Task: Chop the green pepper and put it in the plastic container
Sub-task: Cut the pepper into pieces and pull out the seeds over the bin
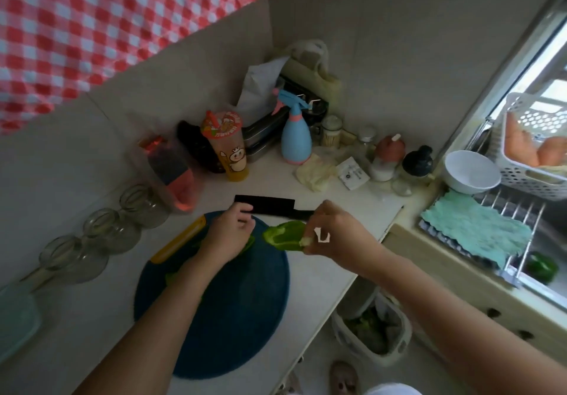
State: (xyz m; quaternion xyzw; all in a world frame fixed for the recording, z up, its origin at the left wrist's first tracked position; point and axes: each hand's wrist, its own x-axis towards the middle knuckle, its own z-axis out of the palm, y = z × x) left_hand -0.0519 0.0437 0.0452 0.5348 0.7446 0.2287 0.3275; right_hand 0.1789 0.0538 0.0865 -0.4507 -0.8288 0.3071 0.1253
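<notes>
A round dark blue cutting board [233, 312] lies on the counter. Above its far edge my right hand [334, 229] pinches a green pepper half [283, 235], cut side up, at its pale stem end. My left hand [230, 232] rests over another green pepper piece [250, 242] on the board, fingers loosely curled over it. A black knife [270, 206] lies on the counter just beyond both hands. A teal plastic container [15, 318] sits at the counter's near left edge.
Three glass jars [101, 232] line the left wall. Bottles, a cup [228, 146] and a blue spray bottle [296, 140] crowd the back. To the right are a white bowl [471, 172], a teal cloth, a sink with a whole green pepper [541, 267]. A bin [372, 330] stands below the counter.
</notes>
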